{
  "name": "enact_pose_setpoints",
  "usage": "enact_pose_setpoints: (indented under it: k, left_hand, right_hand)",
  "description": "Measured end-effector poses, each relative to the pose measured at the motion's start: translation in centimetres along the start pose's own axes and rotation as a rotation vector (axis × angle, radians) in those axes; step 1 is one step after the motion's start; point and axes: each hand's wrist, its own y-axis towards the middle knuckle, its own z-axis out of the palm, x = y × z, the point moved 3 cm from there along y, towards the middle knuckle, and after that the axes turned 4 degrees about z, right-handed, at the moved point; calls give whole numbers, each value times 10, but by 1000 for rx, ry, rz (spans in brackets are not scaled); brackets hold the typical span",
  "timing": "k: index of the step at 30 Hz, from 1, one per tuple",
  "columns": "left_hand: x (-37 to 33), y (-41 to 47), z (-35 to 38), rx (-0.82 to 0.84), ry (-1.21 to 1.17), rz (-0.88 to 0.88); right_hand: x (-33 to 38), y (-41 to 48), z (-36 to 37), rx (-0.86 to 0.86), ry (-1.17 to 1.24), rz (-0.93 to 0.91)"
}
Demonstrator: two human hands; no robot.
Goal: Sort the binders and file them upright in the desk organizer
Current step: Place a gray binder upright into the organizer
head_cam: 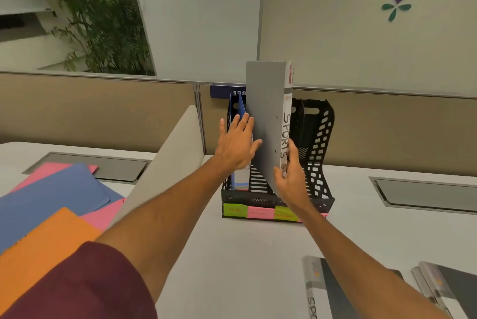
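A black perforated desk organizer [318, 163] stands at the back of the white desk, with green and pink sticky labels along its front. A grey binder [265, 117] with "SPORTS" on its spine stands upright, slightly tilted, in a middle slot. My right hand [290, 179] grips its lower spine edge. My left hand [237, 145] lies flat with straight fingers against the binder's left cover. A blue folder [238, 109] stands in the leftmost slot, behind my left hand.
Pink, blue and orange folders [56, 197] lie stacked on the left of the desk. Two more grey binders [317, 290] lie flat at the lower right. A beige divider [167, 163] runs left of the organizer. Grey cable hatches [426, 192] sit in the desk.
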Motion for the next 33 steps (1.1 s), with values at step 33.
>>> enact_pose_setpoints:
  k: [33]
  left_hand:
    - [-4,-3,3,-90,-50,-21]
  right_hand:
    - [57,11,-47,-304,173,-168]
